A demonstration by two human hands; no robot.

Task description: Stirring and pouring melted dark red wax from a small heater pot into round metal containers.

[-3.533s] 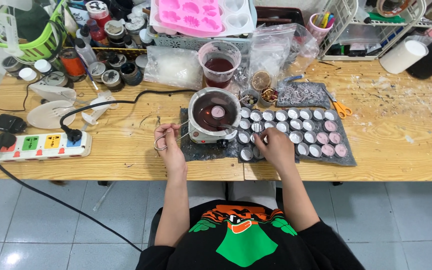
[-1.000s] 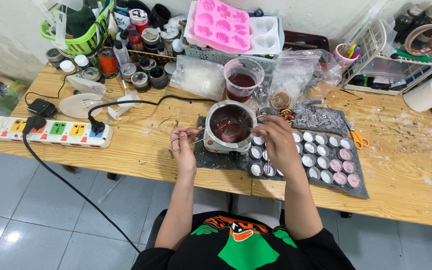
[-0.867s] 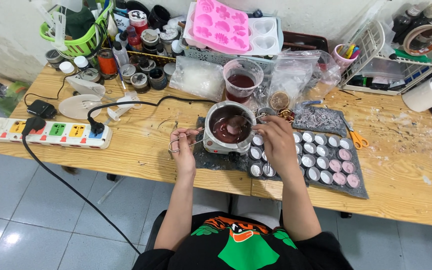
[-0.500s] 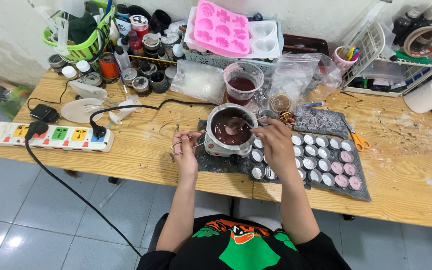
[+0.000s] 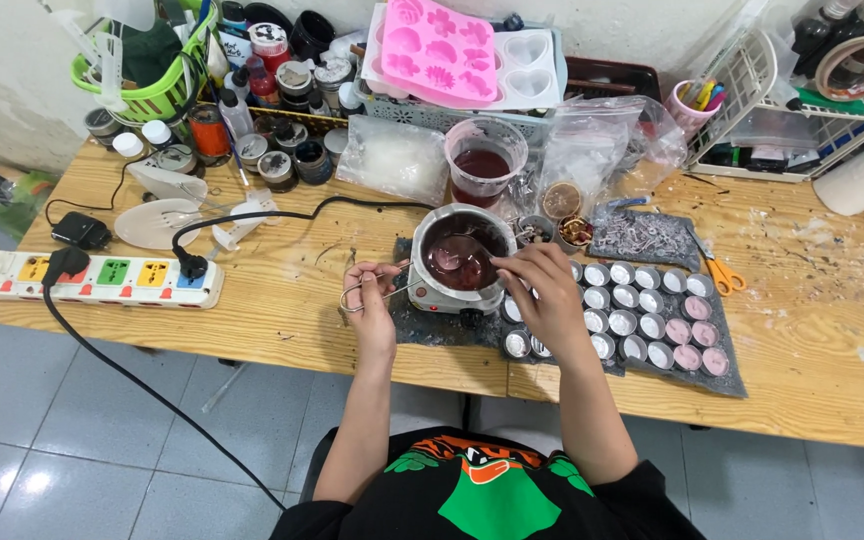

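Note:
A small metal pot (image 5: 430, 232) of melted dark red wax sits on a little white electric heater (image 5: 439, 296) on a dark mat (image 5: 430, 328). My left hand (image 5: 372, 300) rests left of the pot, closed on a thin metal tong-like tool (image 5: 354, 294) that reaches toward the heater. My right hand (image 5: 544, 292) is at the pot's right rim and holds a spoon (image 5: 460, 252) whose bowl lies in the wax. Rows of small round metal cups (image 5: 632, 325) stand to the right; several at the far right hold pink wax (image 5: 697, 335).
A power strip (image 5: 102, 280) with a black cable lies at the left. Behind the pot stand a plastic cup of red liquid (image 5: 483, 165), a pink silicone mould (image 5: 444, 50), jars, plastic bags and a green basket (image 5: 142, 75). Orange scissors (image 5: 720, 272) and a wire rack (image 5: 802, 110) are at the right.
My right hand has moved from the metal cups to the pot and now has the spoon in the wax. My left hand has stayed beside the heater. The view shifted slightly.

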